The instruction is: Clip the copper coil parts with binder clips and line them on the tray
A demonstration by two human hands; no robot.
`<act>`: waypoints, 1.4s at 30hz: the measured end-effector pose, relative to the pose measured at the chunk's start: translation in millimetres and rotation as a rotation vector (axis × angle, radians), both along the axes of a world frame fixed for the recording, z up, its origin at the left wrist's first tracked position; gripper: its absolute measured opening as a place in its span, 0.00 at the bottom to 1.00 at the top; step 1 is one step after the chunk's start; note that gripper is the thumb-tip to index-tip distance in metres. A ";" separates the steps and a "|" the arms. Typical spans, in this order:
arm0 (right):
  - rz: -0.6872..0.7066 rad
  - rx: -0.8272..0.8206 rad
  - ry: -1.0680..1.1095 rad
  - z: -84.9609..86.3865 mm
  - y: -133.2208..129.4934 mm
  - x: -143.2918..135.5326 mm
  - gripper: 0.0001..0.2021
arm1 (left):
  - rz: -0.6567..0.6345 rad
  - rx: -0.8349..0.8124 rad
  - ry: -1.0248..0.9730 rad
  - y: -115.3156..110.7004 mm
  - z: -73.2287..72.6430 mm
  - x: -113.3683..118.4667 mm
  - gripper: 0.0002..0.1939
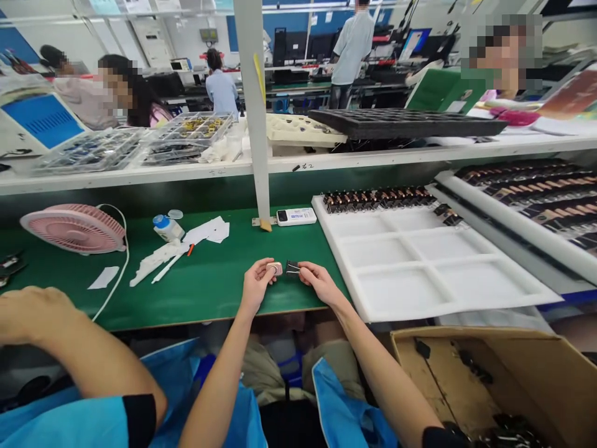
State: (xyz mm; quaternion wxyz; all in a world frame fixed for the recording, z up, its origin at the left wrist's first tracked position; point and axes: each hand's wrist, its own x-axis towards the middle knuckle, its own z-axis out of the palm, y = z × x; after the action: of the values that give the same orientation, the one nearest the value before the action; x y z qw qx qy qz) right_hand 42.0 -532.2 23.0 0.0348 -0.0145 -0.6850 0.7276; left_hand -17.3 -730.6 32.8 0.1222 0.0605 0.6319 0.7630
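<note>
Above the green bench top [205, 283], my left hand [257, 280] pinches a small rose-gold piece with rounded corners [275, 269]. A few centimetres to its right, my right hand [318, 280] grips a black binder clip [291, 267] by its silver wire handles. The clip's black jaw side faces the piece, with what looks like a narrow gap between them. Right of my hands lies a white foam tray [373, 274] with square compartments. Along its back edge stand several black clips with copper-coloured pieces [377, 199].
A second foam tray [508, 214] of clipped pieces lies at right, above an open cardboard box [466, 348]. At left are a pink fan [74, 229], a blue-capped bottle [168, 228] and white tissue [156, 261]. A white post [254, 112] rises ahead. A co-worker's arm [84, 348] is close on my left.
</note>
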 end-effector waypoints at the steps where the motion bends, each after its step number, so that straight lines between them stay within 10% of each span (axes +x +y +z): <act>1: 0.017 0.048 -0.002 0.1 0.2 1.5 0.28 | -0.007 0.001 -0.004 -0.1 0.3 0.3 0.28; 16: 0.001 0.143 -0.009 7.2 -12.8 9.5 0.25 | -0.068 -0.081 0.011 1.4 7.7 -1.5 0.28; 21: 0.100 -0.059 -0.103 30.3 -2.1 79.0 0.33 | 0.104 -0.045 0.084 5.3 6.1 -9.7 0.29; 26: 0.488 -0.072 -0.276 40.2 79.0 206.5 0.22 | 0.169 -0.041 0.167 13.7 1.8 -22.6 0.23; 33: -0.959 0.481 -1.070 -67.6 247.2 352.9 0.16 | 0.155 -0.121 0.244 18.7 7.1 -21.7 0.20; 42: -0.913 0.746 -1.244 -174.4 307.5 346.5 0.24 | 0.141 -0.221 0.194 26.5 14.3 -11.8 0.22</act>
State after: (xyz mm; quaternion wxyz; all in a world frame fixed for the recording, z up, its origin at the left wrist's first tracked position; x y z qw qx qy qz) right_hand 388.5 -224.7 -151.4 -0.0556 -0.6730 -0.7011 0.2290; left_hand -29.2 -704.1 47.1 0.0125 0.0755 0.7236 0.6859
